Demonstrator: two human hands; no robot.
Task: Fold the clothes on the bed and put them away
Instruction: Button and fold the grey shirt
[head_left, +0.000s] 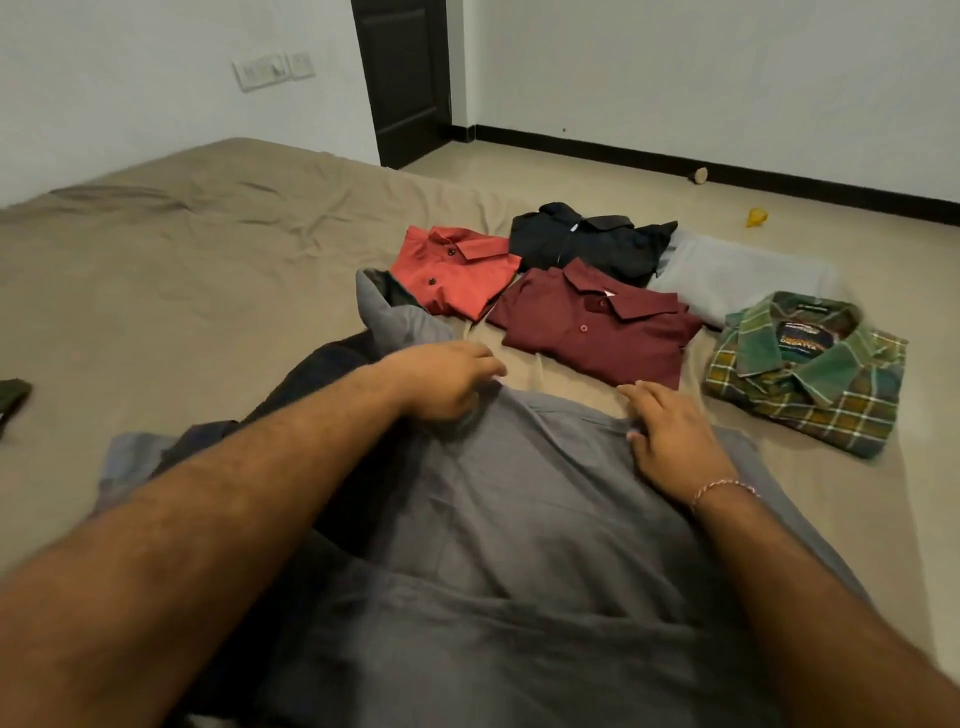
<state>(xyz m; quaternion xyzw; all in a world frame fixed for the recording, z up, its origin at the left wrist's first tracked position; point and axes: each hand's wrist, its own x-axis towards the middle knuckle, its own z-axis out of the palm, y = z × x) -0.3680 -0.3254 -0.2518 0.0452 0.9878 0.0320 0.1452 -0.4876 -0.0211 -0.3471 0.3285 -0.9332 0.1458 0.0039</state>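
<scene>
The near end of the soft, creased grey cloth garment (519, 519) runs out of view at the bottom edge and a dark garment (322, 374) lies partly hidden beneath its left side, so its full shape cannot be made out; it lies on the wrinkled tan bed sheet (208, 249), long axis running away from the person toward the folded shirts. The left hand (441, 382) curls its fingers round a bunch of the grey cloth at the far edge, though motion blur hides how tightly, while the right hand (670, 431) presses relaxed, slightly spread fingers on the same edge. Beyond lie a folded orange button shirt (457, 270), a maroon polo shirt (592, 327), a black collared shirt (587, 241), a pale grey folded cloth (737, 275) and a green plaid shirt (810, 374), collars pointing away.
</scene>
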